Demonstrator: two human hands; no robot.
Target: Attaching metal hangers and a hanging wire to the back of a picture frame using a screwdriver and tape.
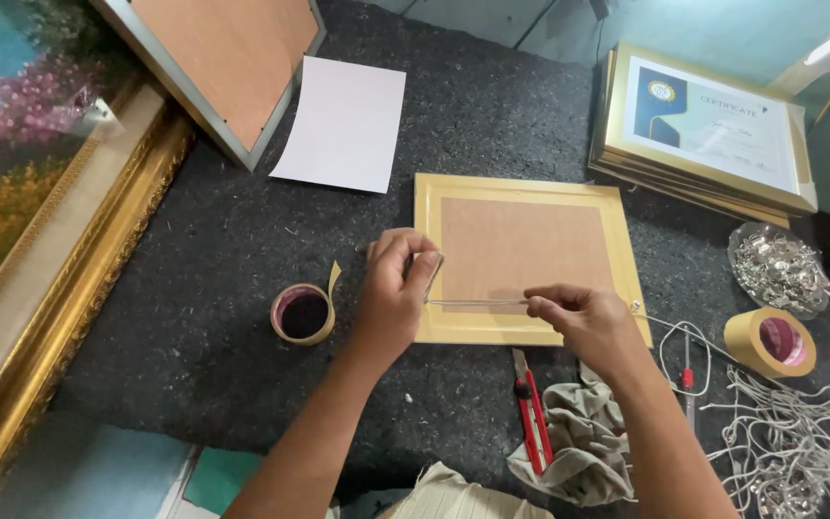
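Note:
A gold picture frame [617, 252] lies face down on the dark felt table [194, 288], its brown backing board [516, 248] up. My left hand [394, 293] pinches the end of a thin pale strip [477, 303] at the frame's lower left. My right hand [583, 319] holds the strip's other end over the frame's lower edge. The strip is stretched straight between both hands, along the bottom of the backing board.
A roll of tan tape [302, 313] sits left of my left hand; another roll [771, 341] lies right. A red utility knife [532, 408], a grey rag [583, 437], white cords [780, 432], a bag of metal hangers [780, 267], stacked framed certificates [703, 125], white paper [343, 123], and a large ornate gold-framed painting [60, 240] surround.

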